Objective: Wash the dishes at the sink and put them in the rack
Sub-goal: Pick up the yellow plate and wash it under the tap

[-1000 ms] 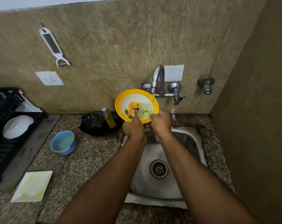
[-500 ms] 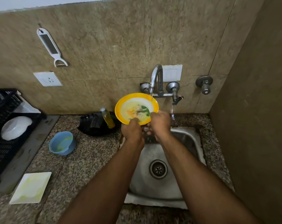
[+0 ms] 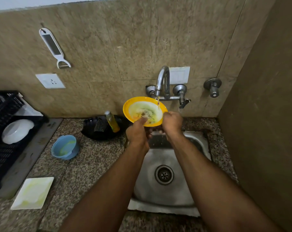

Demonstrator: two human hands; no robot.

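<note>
Gripping the yellow plate [image 3: 133, 104] by its right rim with the right hand [image 3: 173, 122], fingers curled round the edge; left hand [image 3: 137, 131] at the lower rim, thumb laid across the plate's face, the other fingers hidden behind it. Held tilted, face toward the camera, above the back of the sink [image 3: 200, 144] and under the tap [image 3: 162, 77]. Running from the spout, a thin stream of water [image 3: 158, 102], striking the plate near its upper right rim. Smeared with pale soapy film across the white centre, picture beneath blurred.

Just left of the plate, on the counter [image 3: 95, 161], a black dish [image 3: 91, 131] bearing a dark scrubber [image 3: 100, 126] and a tilted bottle [image 3: 112, 122] of yellow liquid. Farther left, a blue bowl [image 3: 65, 148] streaked with yellow-green suds, standing apart. Nearer the camera, a square white plate [image 3: 33, 192], likewise sudsy, lying flat. At the far left, a black rack [image 3: 1, 153] holding a white bowl [image 3: 16, 131] tipped on its side. On the wall, a white peeler [image 3: 53, 47] hanging above a socket [image 3: 49, 80].
</note>
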